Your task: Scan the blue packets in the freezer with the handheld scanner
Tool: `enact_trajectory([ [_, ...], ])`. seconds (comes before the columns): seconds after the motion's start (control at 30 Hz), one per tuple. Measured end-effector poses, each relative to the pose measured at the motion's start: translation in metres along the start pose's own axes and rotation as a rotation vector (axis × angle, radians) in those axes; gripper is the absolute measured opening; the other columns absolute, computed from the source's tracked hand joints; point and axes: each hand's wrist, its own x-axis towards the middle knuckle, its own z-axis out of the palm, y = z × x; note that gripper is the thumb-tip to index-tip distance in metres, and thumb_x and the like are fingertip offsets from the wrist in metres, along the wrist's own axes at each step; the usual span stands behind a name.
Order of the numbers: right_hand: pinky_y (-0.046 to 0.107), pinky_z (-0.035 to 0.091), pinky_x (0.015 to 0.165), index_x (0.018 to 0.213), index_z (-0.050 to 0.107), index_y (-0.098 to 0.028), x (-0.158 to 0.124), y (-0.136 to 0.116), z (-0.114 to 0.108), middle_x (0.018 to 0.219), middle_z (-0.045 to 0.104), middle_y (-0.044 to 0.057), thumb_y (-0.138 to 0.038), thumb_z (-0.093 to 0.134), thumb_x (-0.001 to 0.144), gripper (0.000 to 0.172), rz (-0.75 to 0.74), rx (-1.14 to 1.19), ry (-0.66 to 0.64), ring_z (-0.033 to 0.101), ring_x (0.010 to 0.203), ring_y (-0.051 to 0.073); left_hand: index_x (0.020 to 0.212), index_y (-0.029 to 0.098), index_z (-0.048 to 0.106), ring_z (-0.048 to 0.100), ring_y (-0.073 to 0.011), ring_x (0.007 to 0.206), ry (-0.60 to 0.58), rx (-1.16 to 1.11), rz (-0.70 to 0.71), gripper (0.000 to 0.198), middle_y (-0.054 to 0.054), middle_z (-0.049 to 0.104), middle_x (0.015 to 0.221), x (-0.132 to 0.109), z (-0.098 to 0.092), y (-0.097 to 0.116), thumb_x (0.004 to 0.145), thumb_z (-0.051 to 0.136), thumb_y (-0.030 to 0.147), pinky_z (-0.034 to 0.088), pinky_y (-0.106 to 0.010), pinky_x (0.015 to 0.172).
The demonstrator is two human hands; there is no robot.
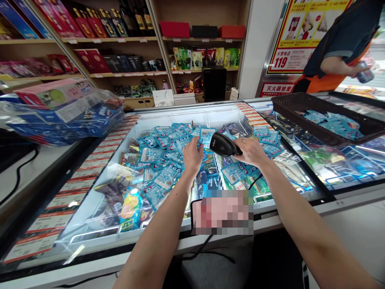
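A black handheld barcode scanner (223,144) is in my right hand (249,150), with the fingers wrapped round its handle. Its head points left, toward a small blue packet (207,135) whose white barcode label faces up. The fingers of my left hand (193,155) are closed at the left edge of that packet. Below and around both hands, many similar blue packets (164,176) lie loose on the glass top (105,192) of a chest freezer. Part of the scanner's handle is hidden inside my right hand.
A pixelated phone-like screen (222,212) stands at the freezer's front edge. To the right, a brown tray (288,106) holds more blue packets. Plastic-wrapped boxes (60,108) sit at left. Behind are stocked shelves (120,40); a person (339,48) in an orange apron stands back right.
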Motion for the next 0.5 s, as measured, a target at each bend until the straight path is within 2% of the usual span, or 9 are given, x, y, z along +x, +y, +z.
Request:
enact_trajectory([
  [0.17,0.030,0.042,0.072,0.109,0.058,-0.016,-0.001,0.003,-0.003,0.094,0.066,0.010,-0.036,0.053,0.083,0.033,0.042,-0.019,0.044,0.060,0.087,0.023,0.118,0.021,0.051,0.059,-0.0248,0.100,0.041,0.013,-0.015,0.032,-0.010,0.064,0.104,0.001,-0.001,-0.001,0.089,0.042,0.032,0.044,-0.039,0.086],
  [0.33,0.031,0.041,0.071,0.109,0.058,-0.015,-0.003,0.009,-0.004,0.096,0.065,0.011,-0.036,0.050,0.085,0.033,0.209,-0.069,0.092,0.059,0.090,0.025,0.123,0.018,0.050,0.053,-0.0279,0.110,0.116,0.096,-0.069,0.037,-0.013,0.061,0.112,0.007,-0.006,-0.010,0.089,0.041,0.028,0.040,-0.041,0.094],
  [0.5,0.032,0.041,0.071,0.106,0.058,-0.015,-0.003,0.012,-0.003,0.094,0.066,0.012,-0.037,0.051,0.084,0.032,0.316,-0.120,0.097,0.059,0.091,0.026,0.133,0.009,0.041,0.049,-0.0317,0.112,0.149,0.199,-0.064,0.049,-0.019,0.057,0.112,0.010,-0.011,-0.020,0.088,0.041,0.027,0.038,-0.044,0.096],
])
